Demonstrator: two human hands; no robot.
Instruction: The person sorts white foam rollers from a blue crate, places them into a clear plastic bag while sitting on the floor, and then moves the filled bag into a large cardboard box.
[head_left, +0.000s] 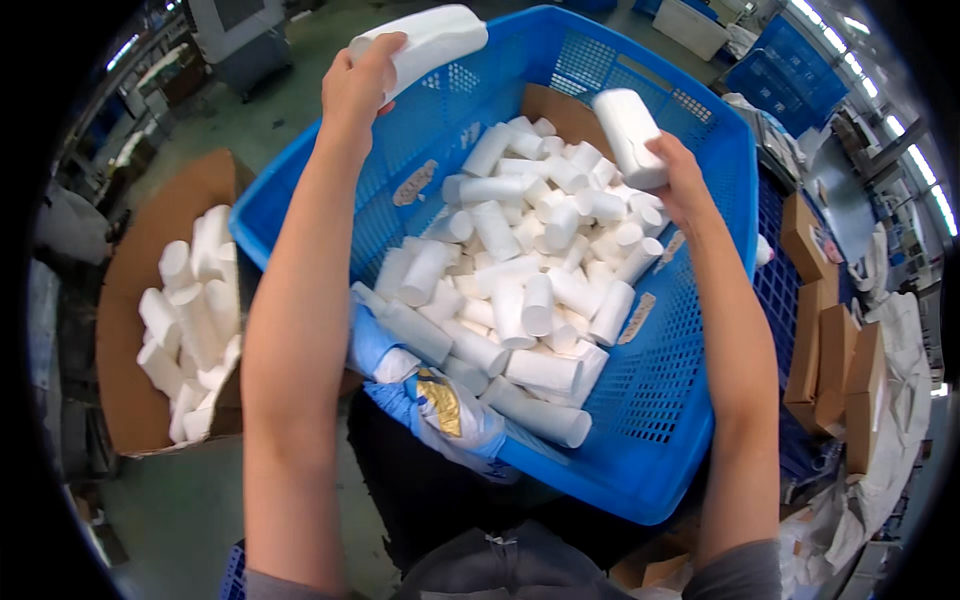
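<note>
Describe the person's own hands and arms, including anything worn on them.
The left hand and right hand are ungloved. Both forearms are bare, with no watch or bracelet visible. Plain dark grey sleeves show at the lower edge.

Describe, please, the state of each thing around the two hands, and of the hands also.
Left grip: closed on a white roll, held up slanting
Right grip: closed on another roll, tilted
Blue basket: open-topped, partly filled
Heaped rolls: loose, pointing various ways
Cardboard box: open, holding similar rolls
Plastic bag: crumpled
</note>
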